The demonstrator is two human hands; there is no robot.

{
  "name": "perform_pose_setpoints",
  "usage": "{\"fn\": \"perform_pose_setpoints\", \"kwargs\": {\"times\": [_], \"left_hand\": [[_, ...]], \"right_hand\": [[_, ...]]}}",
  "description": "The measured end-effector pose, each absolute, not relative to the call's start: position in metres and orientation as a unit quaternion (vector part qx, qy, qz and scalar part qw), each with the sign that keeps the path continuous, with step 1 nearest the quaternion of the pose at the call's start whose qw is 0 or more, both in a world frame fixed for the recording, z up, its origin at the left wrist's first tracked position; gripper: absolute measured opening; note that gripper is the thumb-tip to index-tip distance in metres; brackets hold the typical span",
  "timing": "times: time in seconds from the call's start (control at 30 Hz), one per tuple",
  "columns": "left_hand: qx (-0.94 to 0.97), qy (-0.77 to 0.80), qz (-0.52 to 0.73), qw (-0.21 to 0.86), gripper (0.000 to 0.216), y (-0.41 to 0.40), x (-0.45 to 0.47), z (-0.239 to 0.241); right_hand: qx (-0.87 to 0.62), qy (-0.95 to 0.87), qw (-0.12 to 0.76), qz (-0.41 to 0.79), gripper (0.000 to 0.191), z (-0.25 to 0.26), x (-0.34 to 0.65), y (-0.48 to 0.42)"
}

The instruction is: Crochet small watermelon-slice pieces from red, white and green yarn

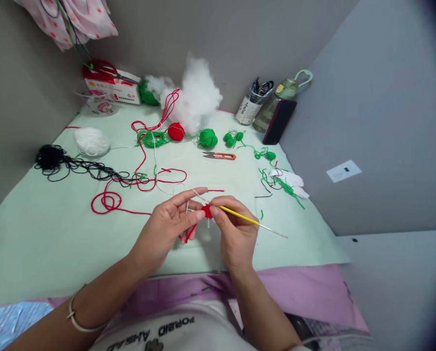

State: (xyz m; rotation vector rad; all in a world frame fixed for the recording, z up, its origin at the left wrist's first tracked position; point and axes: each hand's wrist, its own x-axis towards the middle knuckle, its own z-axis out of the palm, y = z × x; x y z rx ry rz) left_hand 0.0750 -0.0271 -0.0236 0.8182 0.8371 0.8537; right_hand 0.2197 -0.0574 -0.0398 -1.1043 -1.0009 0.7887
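My left hand pinches a small red crochet piece at its left edge, with white yarn running over the raised index finger. Red yarn hangs below the fingers of that hand. Held like a pencil in my right hand is a crochet hook with a yellow grip. Its near tip lies by the top of the red piece, and its thin metal end sticks out to the right. The right thumb and fingers touch the piece's right side. A short white strand shows under the piece.
Loose red yarn and tangled black yarn lie left. Farther back are a white yarn ball, a green ball, orange thread snips and white stuffing. A phone leans on a bottle at the back right.
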Motion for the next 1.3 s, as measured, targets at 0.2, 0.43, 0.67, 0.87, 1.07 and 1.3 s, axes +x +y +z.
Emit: {"fn": "perform_pose_setpoints", "kwargs": {"times": [0.2, 0.43, 0.67, 0.87, 1.07, 1.3], "left_hand": [[0.262, 0.344, 0.376, 0.819, 0.036, -0.026, 0.076, -0.023], [0.322, 0.355, 0.418, 0.771, 0.047, -0.027, 0.076, -0.021], [0.391, 0.389, 0.419, 0.721, 0.057, -0.028, 0.071, -0.022], [0.396, 0.395, 0.413, 0.718, 0.053, -0.028, 0.07, -0.021], [0.397, 0.381, 0.419, 0.722, 0.044, -0.029, 0.069, -0.019], [0.422, 0.386, 0.426, 0.701, 0.04, -0.031, 0.067, -0.017]], "right_hand": [[-0.474, -0.436, 0.68, 0.351, 0.007, -0.046, 0.216, -0.057], [-0.471, -0.478, 0.661, 0.337, 0.004, -0.041, 0.221, -0.058], [-0.443, -0.507, 0.652, 0.347, 0.011, -0.042, 0.227, -0.057], [-0.423, -0.451, 0.653, 0.438, 0.016, -0.042, 0.231, -0.055], [-0.4, -0.438, 0.655, 0.467, 0.023, -0.037, 0.235, -0.054], [-0.389, -0.48, 0.66, 0.428, 0.019, -0.032, 0.237, -0.062]]}}
